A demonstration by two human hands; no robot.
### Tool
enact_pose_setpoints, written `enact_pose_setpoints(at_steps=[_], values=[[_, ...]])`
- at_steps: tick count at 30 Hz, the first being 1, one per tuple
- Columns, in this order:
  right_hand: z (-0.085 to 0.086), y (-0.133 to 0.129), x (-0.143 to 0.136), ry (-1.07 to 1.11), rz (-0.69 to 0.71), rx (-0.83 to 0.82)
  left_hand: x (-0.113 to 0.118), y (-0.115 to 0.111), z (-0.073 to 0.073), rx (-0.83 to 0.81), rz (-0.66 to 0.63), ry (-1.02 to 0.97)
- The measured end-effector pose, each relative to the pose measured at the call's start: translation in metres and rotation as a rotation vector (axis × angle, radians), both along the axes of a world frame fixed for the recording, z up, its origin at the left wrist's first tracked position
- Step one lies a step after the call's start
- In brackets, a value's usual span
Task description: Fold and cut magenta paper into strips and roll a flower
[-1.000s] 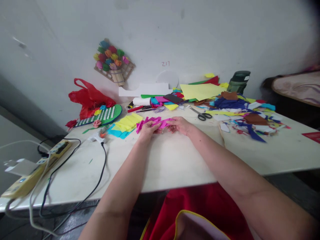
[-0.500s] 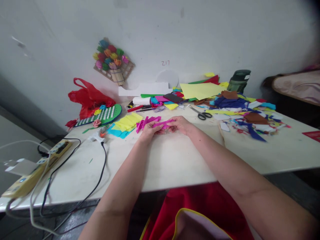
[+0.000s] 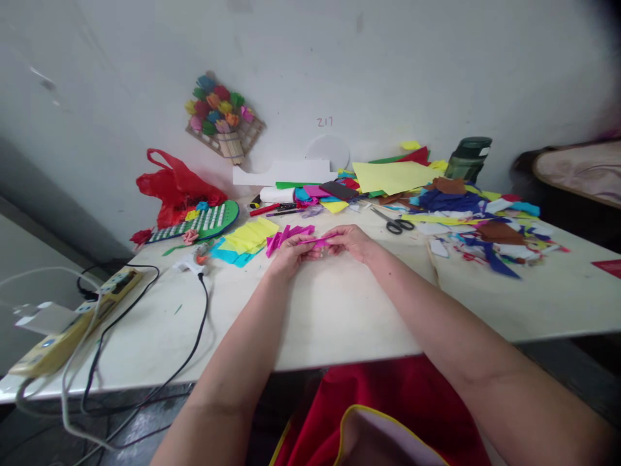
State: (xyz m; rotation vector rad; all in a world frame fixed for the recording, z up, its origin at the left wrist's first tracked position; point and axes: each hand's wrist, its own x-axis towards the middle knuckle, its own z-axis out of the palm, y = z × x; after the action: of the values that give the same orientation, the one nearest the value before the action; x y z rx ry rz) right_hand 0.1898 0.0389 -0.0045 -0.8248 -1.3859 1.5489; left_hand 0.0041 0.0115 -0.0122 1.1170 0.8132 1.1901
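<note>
Pink strip [image 3: 319,243] sits pinched between left hand [image 3: 291,255] and right hand [image 3: 353,242], seemingly half-shaped; narrow pink pieces [image 3: 285,239] lie just beyond the left hand, flat yellow sheets [image 3: 250,235] farther left, apparently unworked.

One head-worn view looks forward and down over the counter [image 3: 344,317], fairly near the left hand [image 3: 290,256] and right hand [image 3: 353,242]. It faces the wall [image 3: 388,71] at twelve o'clock, with red clothing [image 3: 388,385] at six.
</note>
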Motion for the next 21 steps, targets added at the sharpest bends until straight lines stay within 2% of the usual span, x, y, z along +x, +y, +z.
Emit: enact_pose_setpoints(at_steps=[21], values=[[0.0004, 0.0013, 0.0026, 0.097, 0.064, 0.055, -0.0024, -0.0008, 0.0002, 0.027, -0.052, -0.085]])
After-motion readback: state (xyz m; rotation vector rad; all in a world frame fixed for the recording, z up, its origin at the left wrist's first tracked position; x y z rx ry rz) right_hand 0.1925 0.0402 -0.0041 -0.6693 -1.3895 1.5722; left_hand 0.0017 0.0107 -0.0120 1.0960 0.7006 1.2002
